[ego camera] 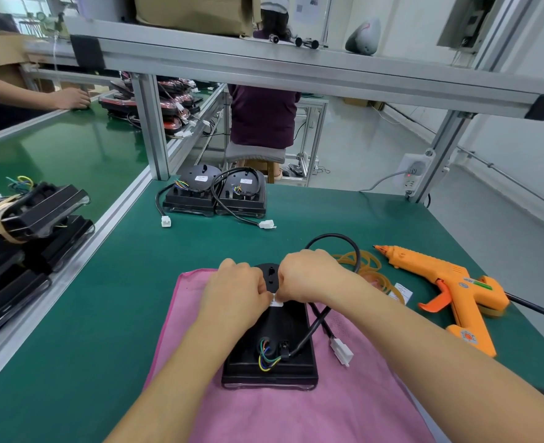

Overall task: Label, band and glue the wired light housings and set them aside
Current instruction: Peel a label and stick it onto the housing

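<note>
1. Housing point(280, 356): black, back side up, lying on a pink cloth point(296, 410) at the near middle of the green worktop point(104, 314). Its coloured wires and black cable show at its 6 o'clock end.
2. Label point(276, 301): small and white, held just above the housing's back, toward its 12 o'clock end.
3. Left hand point(235, 289): fingers curled, pinching the label's left edge.
4. Right hand point(309, 279): fingers curled, pinching the label's right edge, touching the left hand's fingertips.
5. Step in hand: labelling, by my reading. Next the label needs to be pressed flat onto the housing.
6. Rubber bands point(369, 270): loose heap at 2 o'clock, for the banding step.
7. Glue gun point(449, 282): orange, lying at 3 o'clock.
8. Labelled pair point(216, 193): two housings at 11 o'clock, not banded.
9. Banded stack point(24, 219): housings at 9 o'clock, seemingly set aside.
</note>
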